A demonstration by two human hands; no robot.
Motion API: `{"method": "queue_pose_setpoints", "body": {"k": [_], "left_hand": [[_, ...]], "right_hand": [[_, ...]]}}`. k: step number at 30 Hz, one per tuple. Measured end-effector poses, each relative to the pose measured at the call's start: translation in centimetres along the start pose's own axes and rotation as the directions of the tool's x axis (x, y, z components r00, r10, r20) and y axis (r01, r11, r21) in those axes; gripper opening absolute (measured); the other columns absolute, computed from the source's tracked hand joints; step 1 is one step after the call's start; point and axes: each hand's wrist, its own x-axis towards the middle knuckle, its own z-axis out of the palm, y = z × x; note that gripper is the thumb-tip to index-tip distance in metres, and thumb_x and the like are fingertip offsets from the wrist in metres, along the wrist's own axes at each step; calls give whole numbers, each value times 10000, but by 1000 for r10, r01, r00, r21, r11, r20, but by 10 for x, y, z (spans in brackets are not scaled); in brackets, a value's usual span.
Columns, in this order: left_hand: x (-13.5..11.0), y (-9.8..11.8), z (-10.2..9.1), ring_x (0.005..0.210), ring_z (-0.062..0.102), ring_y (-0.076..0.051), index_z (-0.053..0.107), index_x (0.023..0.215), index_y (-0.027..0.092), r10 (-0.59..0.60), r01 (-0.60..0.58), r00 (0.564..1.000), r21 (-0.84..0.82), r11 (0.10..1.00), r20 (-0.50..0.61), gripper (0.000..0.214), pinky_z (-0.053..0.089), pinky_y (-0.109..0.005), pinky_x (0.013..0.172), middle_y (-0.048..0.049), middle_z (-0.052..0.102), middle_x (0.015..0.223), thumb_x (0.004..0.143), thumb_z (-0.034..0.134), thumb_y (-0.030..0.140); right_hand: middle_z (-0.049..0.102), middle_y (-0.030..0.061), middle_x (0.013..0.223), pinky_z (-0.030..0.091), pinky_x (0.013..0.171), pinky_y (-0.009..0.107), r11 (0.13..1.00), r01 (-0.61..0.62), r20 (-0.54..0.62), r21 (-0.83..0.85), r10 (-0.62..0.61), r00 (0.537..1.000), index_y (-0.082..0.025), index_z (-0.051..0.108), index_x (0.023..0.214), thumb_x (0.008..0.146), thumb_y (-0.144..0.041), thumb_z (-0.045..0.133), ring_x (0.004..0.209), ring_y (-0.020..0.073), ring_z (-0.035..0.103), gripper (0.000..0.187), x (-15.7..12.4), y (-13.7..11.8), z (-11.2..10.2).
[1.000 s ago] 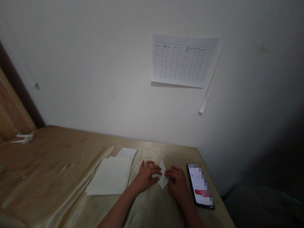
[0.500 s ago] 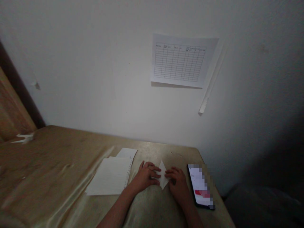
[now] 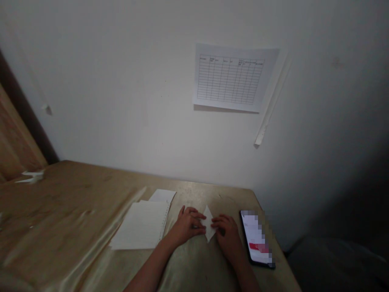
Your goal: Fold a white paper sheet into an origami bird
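A small white folded paper, diamond-shaped with points toward and away from me, lies on the cloth-covered table between my two hands. Along its left side, my left hand holds it with bent fingers, the fingertips and thumb on the edge. My right hand grips the opposite side, its curled fingertips on the paper and the thumb partly hidden beneath. Left of my left hand rests a stack of lined paper sheets with torn, perforated right edges.
A phone with a lit screen lies right of my right hand, near the edge of the table. A printed table sheet and a paper strip hang on the wall. White scraps sit at the far left.
Only the fingers shift slightly: the left thumb comes in a little closer against the folded paper. The paper, the sheets and the phone stay in place.
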Motion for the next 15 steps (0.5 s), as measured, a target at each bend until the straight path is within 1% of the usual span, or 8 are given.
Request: {"method": "queue_pose_setpoints", "body": {"k": [4,9,13,15], "left_hand": [[1,0,3,1254,511,-262,782,835,362,4,-4,999,7,1000,-47,57,93,-624,1161,47,726,1209,808,768,410],[4,-3,7,1215,559,-248,780,814,313,30,-28,995,16,999,-98,36,134,-607,1163,12,741,1175,813,773,348],[5,-6,8,1211,570,-246,782,811,311,22,-21,994,7,1000,-107,31,133,-617,1161,6,747,1160,807,780,341],[6,-7,8,1211,573,-249,782,802,307,18,-18,994,3,1000,-104,39,130,-627,1160,1,749,1157,806,779,345]], "right_hand": [[727,11,1125,376,1080,445,1000,-12,40,25,11,999,-297,770,865,754,-106,502,1235,238,514,347,0,1,0],[703,9,1192,342,1106,461,1000,1,78,19,-3,997,-305,770,929,786,-142,531,1266,246,479,322,-1,-6,-3],[693,2,1206,329,1108,466,1000,14,135,-19,-11,991,-324,781,875,786,-158,567,1267,255,464,285,-1,-10,-5],[694,-2,1202,332,1103,454,1000,16,137,-27,-12,991,-332,782,862,802,-169,570,1264,247,463,274,-1,-11,-5]]}}
